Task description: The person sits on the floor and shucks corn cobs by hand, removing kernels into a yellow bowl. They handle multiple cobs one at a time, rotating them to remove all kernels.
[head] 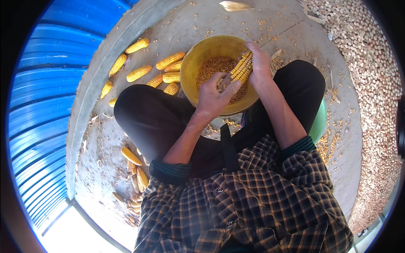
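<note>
Over a yellow basin (197, 57) between my knees, both hands are on one ear of corn (242, 68). My right hand (259, 63) grips the upper end, which still carries rows of yellow kernels. Around the lower end, where part of the cob is bare, my left hand (216, 91) is closed, its thumb lying against the kernels. Loose corn kernels (215, 66) cover the bottom of the basin. My fingers hide part of the ear's lower end.
Several yellow ears (138, 73) lie on the concrete floor to the left; more ears (131, 156) lie lower left. A green container (319, 121) stands beside my right knee. Bare cobs (367, 41) are heaped along the right. A blue corrugated wall (47, 85) bounds the left.
</note>
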The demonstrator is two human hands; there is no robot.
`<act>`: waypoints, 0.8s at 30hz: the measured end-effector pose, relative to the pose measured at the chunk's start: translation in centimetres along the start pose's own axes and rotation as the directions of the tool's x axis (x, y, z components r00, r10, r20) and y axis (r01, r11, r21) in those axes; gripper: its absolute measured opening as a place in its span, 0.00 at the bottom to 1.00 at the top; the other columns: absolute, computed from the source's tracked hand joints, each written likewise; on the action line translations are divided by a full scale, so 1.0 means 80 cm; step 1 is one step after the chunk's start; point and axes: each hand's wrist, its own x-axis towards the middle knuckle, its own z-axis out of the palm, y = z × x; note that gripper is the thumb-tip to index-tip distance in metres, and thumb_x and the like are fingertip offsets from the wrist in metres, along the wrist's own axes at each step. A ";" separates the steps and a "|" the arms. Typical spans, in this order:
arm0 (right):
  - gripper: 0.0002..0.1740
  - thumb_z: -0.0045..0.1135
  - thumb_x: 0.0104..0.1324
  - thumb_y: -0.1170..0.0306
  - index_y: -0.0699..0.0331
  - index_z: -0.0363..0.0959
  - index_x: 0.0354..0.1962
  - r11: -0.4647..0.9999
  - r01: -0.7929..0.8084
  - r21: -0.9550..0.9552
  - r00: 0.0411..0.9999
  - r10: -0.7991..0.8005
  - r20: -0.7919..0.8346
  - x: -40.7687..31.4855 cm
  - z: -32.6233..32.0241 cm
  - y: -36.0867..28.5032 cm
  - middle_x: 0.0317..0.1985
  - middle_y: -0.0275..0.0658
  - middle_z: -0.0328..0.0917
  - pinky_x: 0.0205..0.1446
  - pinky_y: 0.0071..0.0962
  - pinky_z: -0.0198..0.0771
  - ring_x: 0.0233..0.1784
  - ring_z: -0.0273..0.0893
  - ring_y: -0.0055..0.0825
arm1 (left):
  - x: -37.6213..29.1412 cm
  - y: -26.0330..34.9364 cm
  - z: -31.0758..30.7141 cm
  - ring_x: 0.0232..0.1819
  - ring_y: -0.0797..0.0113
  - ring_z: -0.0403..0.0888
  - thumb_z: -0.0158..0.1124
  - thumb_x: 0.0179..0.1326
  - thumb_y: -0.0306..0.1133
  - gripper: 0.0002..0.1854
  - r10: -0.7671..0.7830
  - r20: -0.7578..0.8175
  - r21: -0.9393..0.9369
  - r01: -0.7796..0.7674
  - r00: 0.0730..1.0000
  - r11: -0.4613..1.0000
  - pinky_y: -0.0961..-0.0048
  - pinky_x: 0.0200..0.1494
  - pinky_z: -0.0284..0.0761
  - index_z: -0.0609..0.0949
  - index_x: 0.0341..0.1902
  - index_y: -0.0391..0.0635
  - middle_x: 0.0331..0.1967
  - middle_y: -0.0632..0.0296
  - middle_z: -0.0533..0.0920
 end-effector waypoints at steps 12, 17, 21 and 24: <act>0.08 0.58 0.58 0.75 0.69 0.70 0.34 0.999 0.020 0.038 0.988 -0.025 0.150 -0.015 0.005 -0.004 0.24 0.43 0.75 0.26 0.31 0.75 0.23 0.76 0.33 | 0.008 0.007 -0.011 0.22 0.77 0.72 0.49 0.67 0.55 0.25 -0.675 0.171 -0.475 0.661 0.717 0.581 0.81 0.22 0.61 0.78 0.32 0.44 0.19 0.69 0.75; 0.08 0.58 0.58 0.75 0.69 0.70 0.34 0.993 -0.004 0.118 1.000 0.000 0.030 -0.001 0.001 -0.002 0.23 0.43 0.74 0.27 0.32 0.75 0.22 0.75 0.34 | 0.009 0.010 -0.001 0.19 0.81 0.70 0.59 0.65 0.46 0.20 -0.178 -0.079 -0.197 0.160 0.981 0.967 0.78 0.21 0.65 0.78 0.32 0.38 0.17 0.66 0.75; 0.07 0.57 0.58 0.76 0.69 0.70 0.34 0.993 -0.031 0.113 0.998 0.025 0.056 0.000 -0.004 0.005 0.23 0.43 0.74 0.27 0.33 0.76 0.22 0.75 0.35 | -0.001 -0.001 0.010 0.23 0.82 0.70 0.60 0.64 0.39 0.16 0.061 -0.124 -0.088 -0.072 0.990 0.994 0.77 0.25 0.67 0.77 0.32 0.35 0.17 0.66 0.75; 0.08 0.56 0.57 0.77 0.69 0.69 0.35 0.994 -0.010 0.105 1.000 0.010 -0.004 -0.003 -0.001 0.008 0.22 0.43 0.74 0.26 0.33 0.75 0.21 0.75 0.34 | 0.002 -0.010 0.006 0.22 0.82 0.69 0.56 0.66 0.37 0.16 -0.105 -0.096 -0.211 0.083 0.990 0.974 0.77 0.25 0.66 0.77 0.29 0.35 0.18 0.69 0.74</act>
